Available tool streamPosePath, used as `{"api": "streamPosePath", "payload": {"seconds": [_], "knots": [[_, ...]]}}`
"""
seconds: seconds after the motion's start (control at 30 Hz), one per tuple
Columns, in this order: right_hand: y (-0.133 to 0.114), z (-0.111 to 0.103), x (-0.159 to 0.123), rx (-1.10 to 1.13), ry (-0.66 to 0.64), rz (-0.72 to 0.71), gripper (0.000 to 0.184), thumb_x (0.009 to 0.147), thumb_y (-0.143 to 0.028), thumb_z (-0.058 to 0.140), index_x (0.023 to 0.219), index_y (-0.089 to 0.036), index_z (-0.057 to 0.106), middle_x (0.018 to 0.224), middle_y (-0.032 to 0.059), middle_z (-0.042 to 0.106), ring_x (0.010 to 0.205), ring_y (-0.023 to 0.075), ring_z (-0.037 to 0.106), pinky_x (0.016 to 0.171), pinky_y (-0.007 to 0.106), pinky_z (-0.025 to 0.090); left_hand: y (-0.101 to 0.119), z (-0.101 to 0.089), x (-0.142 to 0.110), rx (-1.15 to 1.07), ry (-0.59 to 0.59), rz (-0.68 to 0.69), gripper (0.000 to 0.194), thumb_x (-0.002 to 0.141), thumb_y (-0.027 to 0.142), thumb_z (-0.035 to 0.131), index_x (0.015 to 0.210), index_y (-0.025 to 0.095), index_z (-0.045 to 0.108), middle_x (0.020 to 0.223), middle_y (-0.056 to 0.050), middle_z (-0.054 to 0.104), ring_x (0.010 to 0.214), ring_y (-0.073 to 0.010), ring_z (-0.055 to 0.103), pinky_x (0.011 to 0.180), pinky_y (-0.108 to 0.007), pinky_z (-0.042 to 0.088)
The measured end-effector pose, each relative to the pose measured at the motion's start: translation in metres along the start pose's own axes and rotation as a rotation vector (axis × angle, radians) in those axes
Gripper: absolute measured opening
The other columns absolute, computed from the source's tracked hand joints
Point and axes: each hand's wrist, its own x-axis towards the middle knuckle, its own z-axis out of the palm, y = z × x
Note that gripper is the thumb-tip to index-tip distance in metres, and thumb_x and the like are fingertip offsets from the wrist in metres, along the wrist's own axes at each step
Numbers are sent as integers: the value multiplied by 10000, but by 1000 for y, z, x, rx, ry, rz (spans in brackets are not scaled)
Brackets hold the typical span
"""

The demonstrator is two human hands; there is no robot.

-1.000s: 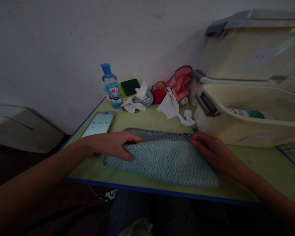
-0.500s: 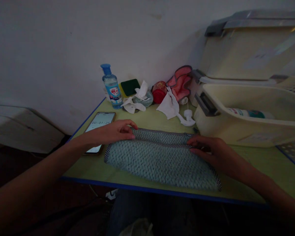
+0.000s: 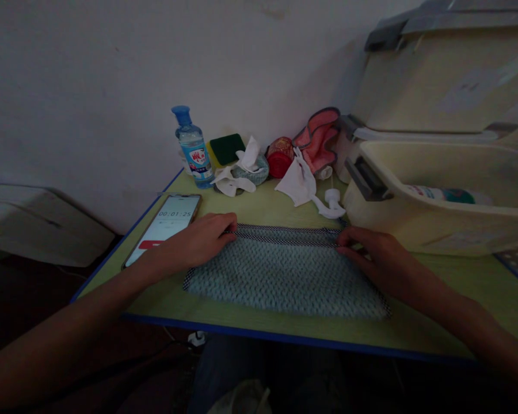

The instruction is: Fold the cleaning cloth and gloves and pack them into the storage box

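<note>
A blue-grey textured cleaning cloth [image 3: 285, 279] with a black-and-white checked border lies folded over on the table. Its upper layer's edge runs just short of the far edge, so both checked borders show close together. My left hand [image 3: 207, 236] pinches the cloth's far left corner between thumb and fingers. At the far right corner, my right hand [image 3: 371, 253] has its thumb and fingertips closed on the border. Beside my left forearm lies a phone [image 3: 172, 215] with a timer on its screen, partly covered by the wrist.
Along the wall stand a blue bottle [image 3: 196, 155], a green sponge [image 3: 227, 149], crumpled white tissue [image 3: 234, 182], a red-lidded jar [image 3: 280, 158], a pink cloth [image 3: 322, 141] and a white pump head [image 3: 332, 201]. Cream bins [image 3: 414, 230] occupy the right side. The green table's blue edge [image 3: 285, 339] is nearest me.
Both hands have drawn the upper layer's edge away from me, narrowing the strip between the two borders. My left hand's fingers have closed on the corner. The view has shifted slightly.
</note>
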Motion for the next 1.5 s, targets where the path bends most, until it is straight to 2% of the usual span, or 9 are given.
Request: {"api": "streamPosePath", "payload": {"seconds": [0.17,0.37,0.53,0.7,1.03,1.3,1.5], "knots": [[1,-1,9,-25,6,6,88,782,-170,469,701,-192,499,619,11,592,561,144,577,550,244,419,6,2,4,115,9,-41,107,853,184,401,762,172,456,775,-37,571,720,-167,541,642,-282,375],[-3,3,15,-154,5,57,104,785,-147,456,699,-202,440,578,3,555,515,143,543,516,241,381,10,16,10,261,78,-109,146,885,198,325,917,155,461,801,-79,607,757,-225,603,647,-322,425],[-7,12,15,-316,50,92,88,835,-147,406,769,-191,445,625,34,595,543,167,571,528,263,371,18,23,8,354,99,-216,212,900,183,270,1017,134,440,818,-114,632,752,-253,643,621,-337,462],[-7,19,15,-464,61,100,147,876,-129,340,864,-174,479,659,55,636,555,183,594,524,273,363,21,24,9,373,95,-227,235,908,170,249,1053,120,427,827,-129,642,767,-250,652,628,-328,474],[-13,23,18,-694,-1,74,257,845,-35,323,981,-147,510,679,89,660,573,216,623,470,280,335,17,25,12,403,119,-201,269,915,180,217,1081,113,417,779,-128,639,729,-272,654,595,-340,466],[-16,24,19,-730,-52,88,266,859,-38,326,1036,-127,504,776,122,681,636,267,658,480,311,369,17,27,13,395,126,-198,248,905,147,217,1047,121,419,809,-137,642,768,-288,658,605,-354,480],[-19,24,19,-802,-44,53,283,830,-16,359,1049,-123,504,875,130,678,633,247,661,460,300,373,15,30,14,414,136,-238,258,900,142,220,1102,113,378,809,-129,646,754,-291,660,620,-375,490]]}}
